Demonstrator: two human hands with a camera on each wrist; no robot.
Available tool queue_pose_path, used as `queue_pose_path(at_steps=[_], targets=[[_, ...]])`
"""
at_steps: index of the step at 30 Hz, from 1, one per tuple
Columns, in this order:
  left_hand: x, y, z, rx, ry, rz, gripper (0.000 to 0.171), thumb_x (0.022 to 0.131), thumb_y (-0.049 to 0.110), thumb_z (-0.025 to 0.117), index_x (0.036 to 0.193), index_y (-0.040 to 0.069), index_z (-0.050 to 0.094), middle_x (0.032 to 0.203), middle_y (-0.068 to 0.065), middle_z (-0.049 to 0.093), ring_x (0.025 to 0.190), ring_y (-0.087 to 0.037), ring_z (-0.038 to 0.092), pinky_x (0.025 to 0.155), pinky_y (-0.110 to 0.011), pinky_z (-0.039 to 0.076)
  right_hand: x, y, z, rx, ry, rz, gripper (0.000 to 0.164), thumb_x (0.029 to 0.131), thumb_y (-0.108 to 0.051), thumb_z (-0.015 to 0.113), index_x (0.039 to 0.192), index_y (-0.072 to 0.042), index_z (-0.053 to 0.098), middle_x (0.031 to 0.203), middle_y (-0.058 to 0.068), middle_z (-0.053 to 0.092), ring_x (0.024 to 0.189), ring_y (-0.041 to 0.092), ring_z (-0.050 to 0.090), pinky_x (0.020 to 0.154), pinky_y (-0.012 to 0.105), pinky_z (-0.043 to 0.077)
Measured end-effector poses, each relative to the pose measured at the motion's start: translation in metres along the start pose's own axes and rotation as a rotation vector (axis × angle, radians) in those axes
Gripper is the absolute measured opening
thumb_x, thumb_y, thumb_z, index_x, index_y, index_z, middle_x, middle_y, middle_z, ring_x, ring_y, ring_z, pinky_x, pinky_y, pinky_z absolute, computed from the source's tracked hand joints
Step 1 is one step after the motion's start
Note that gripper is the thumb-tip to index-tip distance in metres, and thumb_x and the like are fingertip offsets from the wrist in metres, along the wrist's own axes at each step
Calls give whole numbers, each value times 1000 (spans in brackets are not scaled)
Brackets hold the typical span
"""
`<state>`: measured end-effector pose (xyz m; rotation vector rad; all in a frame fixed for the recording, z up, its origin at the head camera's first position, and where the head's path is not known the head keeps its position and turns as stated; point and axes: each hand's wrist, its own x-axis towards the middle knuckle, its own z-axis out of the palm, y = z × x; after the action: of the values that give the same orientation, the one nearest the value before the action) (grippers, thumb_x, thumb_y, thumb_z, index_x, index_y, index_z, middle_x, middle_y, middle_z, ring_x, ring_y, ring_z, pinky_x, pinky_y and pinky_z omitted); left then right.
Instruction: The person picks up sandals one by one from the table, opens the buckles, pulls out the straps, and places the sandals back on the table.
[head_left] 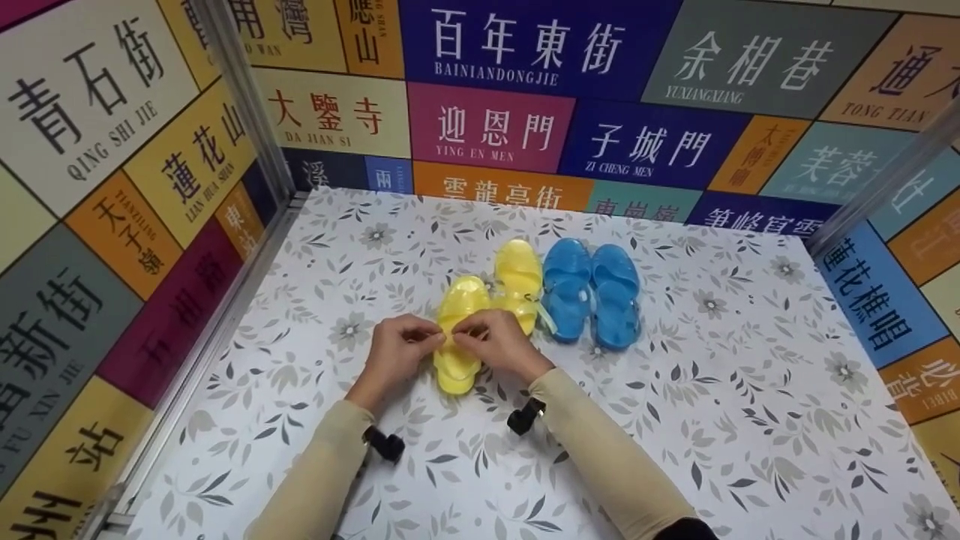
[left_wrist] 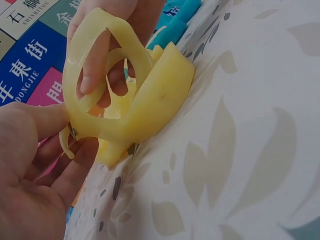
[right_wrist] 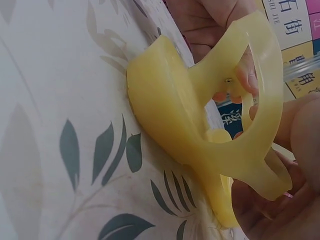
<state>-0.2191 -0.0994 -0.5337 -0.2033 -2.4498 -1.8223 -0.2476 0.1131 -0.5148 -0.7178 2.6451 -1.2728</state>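
A yellow jelly sandal [head_left: 463, 298] lies toe away on the flowered surface, between both hands. My left hand [head_left: 396, 349] pinches its ankle strap beside a small metal buckle [left_wrist: 73, 132], on the left side. From the right, my right hand [head_left: 496, 343] has thumb and fingers on the same strap [right_wrist: 275, 172], pinching it. The strap stands up in a loop above the heel [left_wrist: 165, 92]. What lies between the right fingertips is partly hidden. Its yellow mate [head_left: 517, 262] sits just behind, partly covered by the right hand.
A pair of blue sandals [head_left: 568, 259] stands to the right of the yellow ones, side by side. The flowered tabletop [head_left: 720, 390] meets wall panels [head_left: 487, 124] with street names at the back and sides. A metal frame post [head_left: 251, 97] rises at the left.
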Motion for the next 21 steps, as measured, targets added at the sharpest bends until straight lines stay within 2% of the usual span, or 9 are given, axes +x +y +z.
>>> queue_pose_path(at_steps=[9, 18, 21], targets=[[2, 1, 1, 43, -45, 40, 9, 90, 12, 84, 98, 16, 84, 92, 3, 78, 86, -16, 70, 79, -28, 58, 4, -3, 2, 26, -48, -37, 18, 100, -21, 74, 113, -12, 81, 106, 0, 80, 96, 12, 73, 87, 29, 60], [2, -4, 0, 31, -38, 117, 11, 89, 8, 84, 99, 10, 84, 94, -3, 80, 86, -17, 73, 78, -26, 58, 6, -6, 6, 23, -64, -41, 16, 98, -17, 75, 111, -10, 80, 101, 0, 80, 89, 12, 72, 81, 30, 60], [1, -5, 0, 23, -28, 117, 10, 89, 10, 84, 99, 11, 84, 94, -3, 80, 85, -17, 72, 77, -26, 58, 6, -5, 6, 26, -63, -48, 16, 98, -19, 75, 110, -10, 80, 98, -1, 80, 88, 11, 72, 79, 29, 60]])
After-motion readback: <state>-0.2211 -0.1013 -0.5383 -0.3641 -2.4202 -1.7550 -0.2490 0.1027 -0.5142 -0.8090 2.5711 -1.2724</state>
